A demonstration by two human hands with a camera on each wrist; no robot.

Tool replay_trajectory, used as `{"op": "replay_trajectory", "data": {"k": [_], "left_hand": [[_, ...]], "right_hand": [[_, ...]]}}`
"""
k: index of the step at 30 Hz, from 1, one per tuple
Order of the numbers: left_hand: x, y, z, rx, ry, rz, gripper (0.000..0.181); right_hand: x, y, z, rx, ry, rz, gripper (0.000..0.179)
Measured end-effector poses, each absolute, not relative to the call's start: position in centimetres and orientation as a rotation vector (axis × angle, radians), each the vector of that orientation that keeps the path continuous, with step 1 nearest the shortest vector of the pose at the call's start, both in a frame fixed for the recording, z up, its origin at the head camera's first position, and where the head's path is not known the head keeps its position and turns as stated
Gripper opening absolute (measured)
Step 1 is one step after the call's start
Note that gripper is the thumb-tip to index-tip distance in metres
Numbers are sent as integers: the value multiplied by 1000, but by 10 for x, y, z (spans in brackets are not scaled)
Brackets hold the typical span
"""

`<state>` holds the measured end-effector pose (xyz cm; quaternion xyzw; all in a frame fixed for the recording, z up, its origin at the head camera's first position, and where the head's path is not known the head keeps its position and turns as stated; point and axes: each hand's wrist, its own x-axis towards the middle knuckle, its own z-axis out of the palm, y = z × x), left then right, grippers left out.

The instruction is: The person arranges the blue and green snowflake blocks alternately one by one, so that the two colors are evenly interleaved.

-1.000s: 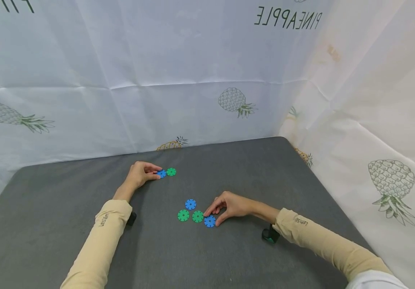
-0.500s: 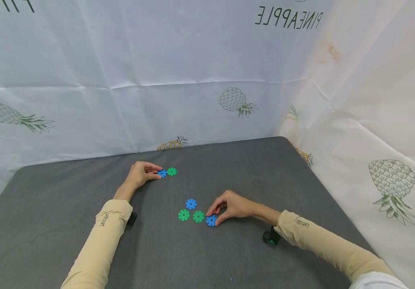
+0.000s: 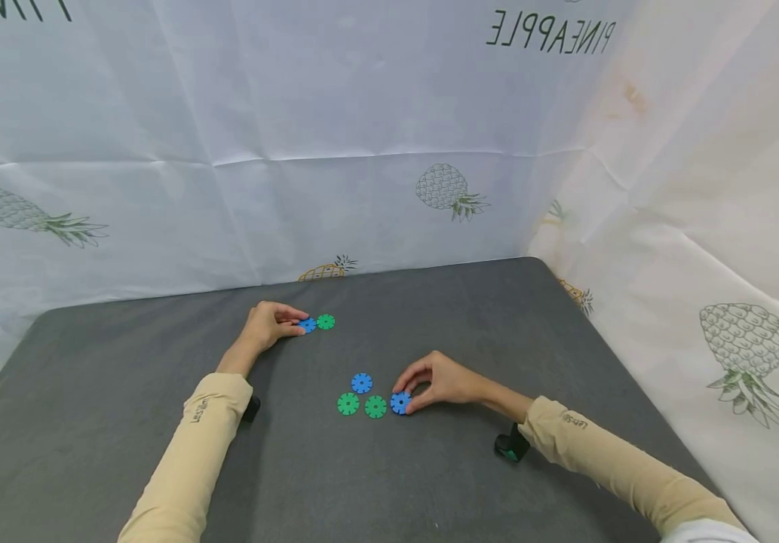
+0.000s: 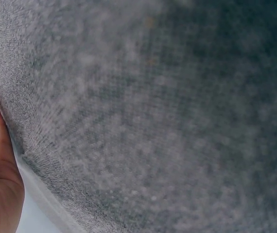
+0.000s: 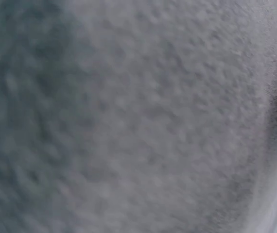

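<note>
A white fabric sheet printed with pineapples [image 3: 328, 113] hangs beyond the person's right hand [image 3: 446, 379] and also off to its right. Beneath that hand spreads the table [image 3: 498, 324], a broad top in dark grey cloth.

The right hand is narrowed to a pinch, thumb and fingers on a flat, round, notched blue disc [image 3: 400, 403]; whether the disc is raised, I cannot tell. The left hand [image 3: 267, 324], farther out and well left of the right hand, pinches a second blue disc [image 3: 308, 325] of the same make. A far green disc [image 3: 326, 322] is touching that one or just beside it, on the side nearer the right hand.

Just left of the right hand are a near green disc [image 3: 375, 407], an outer green disc [image 3: 348, 403] and, slightly farther back, a loose blue disc [image 3: 362, 383]. No container shows.

The step in hand looks like positioning the two pinched discs among their neighbours; the next move seems to call for a light, level grip that leaves those neighbours undisturbed.
</note>
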<state>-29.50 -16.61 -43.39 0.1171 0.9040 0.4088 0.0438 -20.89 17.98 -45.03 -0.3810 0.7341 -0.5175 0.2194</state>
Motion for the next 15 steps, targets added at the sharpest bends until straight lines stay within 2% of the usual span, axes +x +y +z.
{"op": "replay_trajectory", "data": {"k": [15], "left_hand": [[-293, -165, -433, 358, 2785, 1233, 25]], "right_hand": [[-210, 186, -454, -820, 2059, -1582, 30]]}}
